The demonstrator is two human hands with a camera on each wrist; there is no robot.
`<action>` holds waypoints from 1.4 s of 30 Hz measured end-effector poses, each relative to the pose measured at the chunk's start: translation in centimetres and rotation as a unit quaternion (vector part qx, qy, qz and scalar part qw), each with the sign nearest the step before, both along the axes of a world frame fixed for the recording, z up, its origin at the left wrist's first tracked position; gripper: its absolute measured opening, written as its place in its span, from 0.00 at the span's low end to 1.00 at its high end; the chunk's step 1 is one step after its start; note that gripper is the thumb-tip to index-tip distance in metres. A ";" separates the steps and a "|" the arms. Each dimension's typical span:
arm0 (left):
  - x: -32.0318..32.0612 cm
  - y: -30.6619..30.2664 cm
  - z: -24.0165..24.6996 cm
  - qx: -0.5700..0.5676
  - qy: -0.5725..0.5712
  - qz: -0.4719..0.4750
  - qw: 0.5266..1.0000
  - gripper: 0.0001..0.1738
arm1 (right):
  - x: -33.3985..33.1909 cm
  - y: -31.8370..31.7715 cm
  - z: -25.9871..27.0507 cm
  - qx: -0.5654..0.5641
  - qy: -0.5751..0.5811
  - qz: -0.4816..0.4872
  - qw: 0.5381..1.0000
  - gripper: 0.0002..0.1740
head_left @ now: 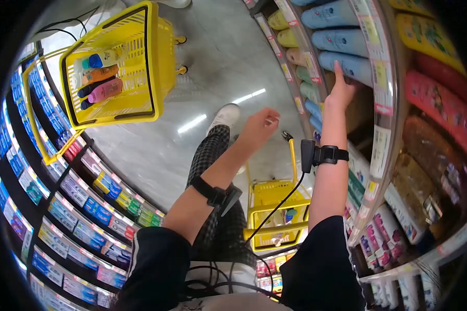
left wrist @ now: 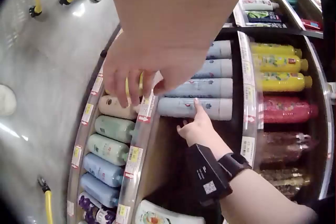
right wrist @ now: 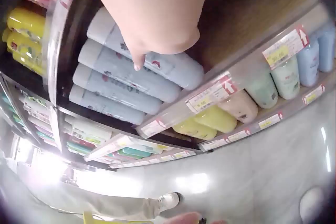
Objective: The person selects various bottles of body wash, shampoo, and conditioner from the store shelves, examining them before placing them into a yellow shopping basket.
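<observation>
My right hand [head_left: 342, 94] reaches into the shelf at the right and touches the end light blue bottle [head_left: 358, 68] of a row. One straight digit lies across its front in all views; the other fingers are at its side and mostly hidden, so I cannot tell whether they curl round it. Several matching bottles [right wrist: 113, 79] stand upright close beside it, with a gap on its other side. My left hand [head_left: 262, 127] hovers over the aisle with loosely curled fingers and nothing in them. In the left wrist view it overlaps the shelf edge.
Yellow basket [head_left: 163, 67] at the upper left carries several bottles; another yellow basket [head_left: 275, 197] is low in front of me. Price-tagged shelf edges [head_left: 381, 88] and red bottles [head_left: 441, 96] border the right hand. A black cable [head_left: 280, 205] hangs from its wrist camera. Boxed goods [head_left: 83, 192] line the left shelves.
</observation>
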State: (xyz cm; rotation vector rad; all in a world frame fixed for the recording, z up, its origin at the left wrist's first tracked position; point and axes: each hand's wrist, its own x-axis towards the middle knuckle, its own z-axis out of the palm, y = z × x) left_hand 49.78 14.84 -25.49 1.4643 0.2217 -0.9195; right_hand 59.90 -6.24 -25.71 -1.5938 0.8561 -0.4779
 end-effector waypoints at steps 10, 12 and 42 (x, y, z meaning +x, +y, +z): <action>2.9 -3.2 0.4 -0.022 -0.051 -0.052 0.997 0.18 | 0.2 -0.4 -0.8 -0.022 -0.015 -0.015 1.000 0.40; 4.0 -4.6 0.7 -0.039 -0.083 -0.048 0.995 0.19 | -0.4 -1.0 -0.8 -0.032 -0.010 -0.014 0.999 0.40; 1.6 -10.3 4.4 -0.134 -0.113 0.023 0.984 0.44 | -12.6 -3.6 0.7 -0.335 0.171 0.064 0.924 0.40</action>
